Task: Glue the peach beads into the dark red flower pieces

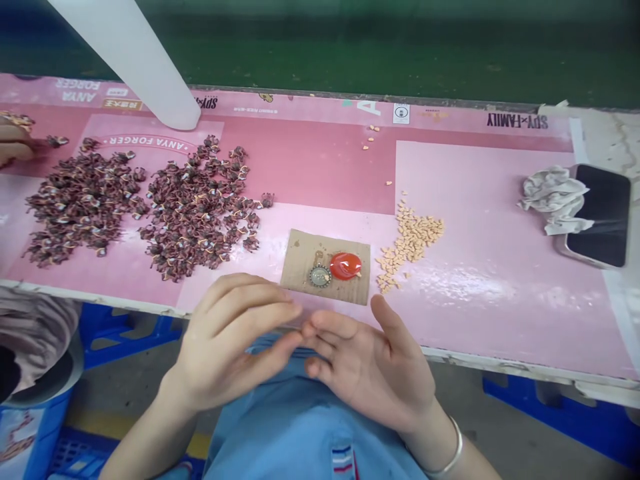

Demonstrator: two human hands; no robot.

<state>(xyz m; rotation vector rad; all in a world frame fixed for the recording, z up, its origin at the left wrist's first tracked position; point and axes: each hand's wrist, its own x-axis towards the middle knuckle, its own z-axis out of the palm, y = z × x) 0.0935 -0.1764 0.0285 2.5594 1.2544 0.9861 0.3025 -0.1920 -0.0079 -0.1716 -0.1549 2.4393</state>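
- A ribbed, stained cardboard rectangle (299, 260) is lying on the glossy pink printed sheeting (320, 170); it is marking the centre for these clock directions.
- On the cardboard, a round metal cap (320, 275) with a crimped, notched rim is sitting just beside a shiny orange-red oval (345, 265), between 8 and 9 o'clock of it; whether the oval is solid or liquid, I cannot tell.
- The left hand (227, 343) is arching at 8 o'clock, fingers gently bent, leaving a narrow gap above the thumb.
- The right hand (370, 377) is turning its palm up at 5 o'clock, thumb standing wide, other fingers curling towards the left hand's fingertips; a smooth pale bangle (455, 450) is circling the wrist.
- Small, hard-looking tan pieces (413, 237) are spreading loosely between 2 and 3 o'clock.
- Knobbly, dark brown pieces (195, 213) are heaping in two tangled piles between 9 and 10 o'clock; beyond them, a co-worker's hand (15, 143) is resting near the edge of view.
- Just before 3 o'clock, a crumpled, wrinkled pale wad (553, 193) is overlapping a flat, smooth phone (603, 217).
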